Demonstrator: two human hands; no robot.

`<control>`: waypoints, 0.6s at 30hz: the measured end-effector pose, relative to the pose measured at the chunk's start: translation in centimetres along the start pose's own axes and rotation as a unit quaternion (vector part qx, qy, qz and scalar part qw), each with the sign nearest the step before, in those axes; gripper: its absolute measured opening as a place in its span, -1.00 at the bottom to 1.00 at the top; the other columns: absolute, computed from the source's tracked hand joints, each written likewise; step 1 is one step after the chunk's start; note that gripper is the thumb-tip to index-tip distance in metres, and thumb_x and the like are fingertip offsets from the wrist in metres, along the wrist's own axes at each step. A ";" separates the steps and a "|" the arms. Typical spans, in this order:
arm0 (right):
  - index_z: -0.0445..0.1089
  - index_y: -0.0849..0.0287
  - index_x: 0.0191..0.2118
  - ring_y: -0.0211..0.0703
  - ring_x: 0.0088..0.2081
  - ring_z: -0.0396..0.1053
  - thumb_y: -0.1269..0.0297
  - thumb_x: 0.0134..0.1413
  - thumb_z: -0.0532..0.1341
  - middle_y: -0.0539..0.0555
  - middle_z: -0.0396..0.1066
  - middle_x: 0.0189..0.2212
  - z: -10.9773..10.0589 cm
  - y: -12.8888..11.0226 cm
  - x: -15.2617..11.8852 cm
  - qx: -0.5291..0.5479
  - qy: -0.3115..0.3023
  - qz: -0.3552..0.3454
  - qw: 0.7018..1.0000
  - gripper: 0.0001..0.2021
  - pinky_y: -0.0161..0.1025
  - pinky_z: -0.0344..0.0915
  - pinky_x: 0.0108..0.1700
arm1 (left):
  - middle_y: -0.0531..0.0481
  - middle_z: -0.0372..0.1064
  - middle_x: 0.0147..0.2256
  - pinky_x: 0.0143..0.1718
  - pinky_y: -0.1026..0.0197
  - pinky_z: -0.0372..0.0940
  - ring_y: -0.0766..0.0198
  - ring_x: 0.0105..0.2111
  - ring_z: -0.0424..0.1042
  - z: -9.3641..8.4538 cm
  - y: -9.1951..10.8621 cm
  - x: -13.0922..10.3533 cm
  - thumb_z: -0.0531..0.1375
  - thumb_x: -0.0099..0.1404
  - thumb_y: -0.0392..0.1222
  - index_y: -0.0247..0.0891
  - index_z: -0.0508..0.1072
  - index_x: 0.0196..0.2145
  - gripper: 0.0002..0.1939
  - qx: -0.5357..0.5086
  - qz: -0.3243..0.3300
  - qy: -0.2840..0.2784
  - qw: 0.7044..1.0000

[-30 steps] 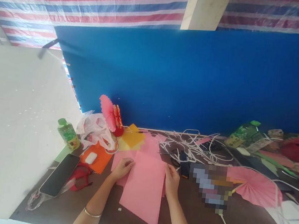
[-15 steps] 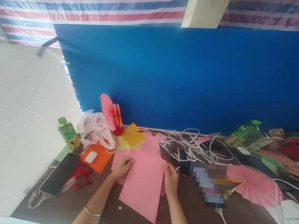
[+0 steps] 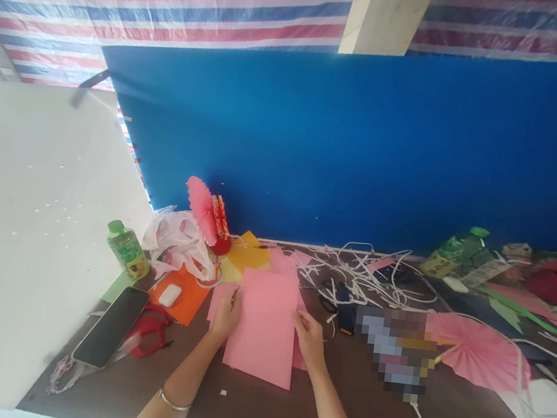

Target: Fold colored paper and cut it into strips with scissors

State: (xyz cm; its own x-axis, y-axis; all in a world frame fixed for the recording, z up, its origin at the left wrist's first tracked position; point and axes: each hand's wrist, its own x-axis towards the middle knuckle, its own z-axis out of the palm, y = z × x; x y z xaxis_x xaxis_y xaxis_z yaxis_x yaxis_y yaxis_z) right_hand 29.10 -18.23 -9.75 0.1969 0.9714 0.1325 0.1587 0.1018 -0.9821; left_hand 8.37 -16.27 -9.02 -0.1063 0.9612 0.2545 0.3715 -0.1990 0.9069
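A pink sheet of paper (image 3: 264,331) lies between my hands, tilted slightly above other pink sheets (image 3: 282,262) on the dark table. My left hand (image 3: 227,310), with curled fingers, is at the sheet's left edge. At the right edge, my right hand (image 3: 308,338) pinches the paper between thumb and fingers. Part of a lower pink sheet shows beside each hand. Red-handled scissors (image 3: 149,334) rest left of my left wrist, partly beneath a clear plastic strip.
A phone (image 3: 111,327), an orange sheet (image 3: 186,299) with a white case (image 3: 170,295), and a green-capped bottle (image 3: 127,252) stand or lie left. Tangled white cables (image 3: 352,271) run along the back. A pleated pink paper fan (image 3: 481,353) lies right. A blue partition (image 3: 356,144) rises behind.
The upper pink sheet has turned straighter, and its near edge has come up. My right hand has moved slightly left and down with it; my left hand has shifted slightly left.
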 end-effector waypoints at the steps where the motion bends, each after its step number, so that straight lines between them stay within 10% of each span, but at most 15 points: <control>1: 0.35 0.23 -0.55 -0.15 -0.49 0.27 -0.02 -0.09 0.17 0.03 0.34 -0.60 0.1 0.0 0.0 -0.004 -0.006 -0.001 1.000 -0.64 -0.28 0.18 -0.44 | -0.15 0.39 -0.32 -0.23 0.11 0.25 0.14 -0.26 0.36 0.0 0.0 0.1 -0.07 0.29 -0.03 -0.29 0.37 -0.31 -0.67 0.005 0.000 0.007 1.000; 18: 0.20 0.17 -0.68 -0.29 -0.62 0.03 -0.07 -0.08 0.13 -0.07 0.10 -0.73 0.7 -1.1 -0.4 -0.041 -0.040 0.005 0.998 -0.58 -0.34 -0.04 -0.57 | -0.14 0.37 -0.32 -0.22 0.13 0.25 0.16 -0.27 0.34 -0.1 -0.1 0.0 -0.05 0.28 -0.03 -0.26 0.35 -0.30 -0.70 0.015 -0.009 0.082 0.996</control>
State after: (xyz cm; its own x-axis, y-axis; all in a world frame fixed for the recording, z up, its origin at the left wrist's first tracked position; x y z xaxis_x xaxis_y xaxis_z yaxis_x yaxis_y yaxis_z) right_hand 28.16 -18.61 -8.82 0.1215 0.9866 0.1093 0.2370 0.0781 -0.9684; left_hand 8.22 -16.29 -9.06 -0.2621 0.9195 0.2929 0.3947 -0.1748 0.9020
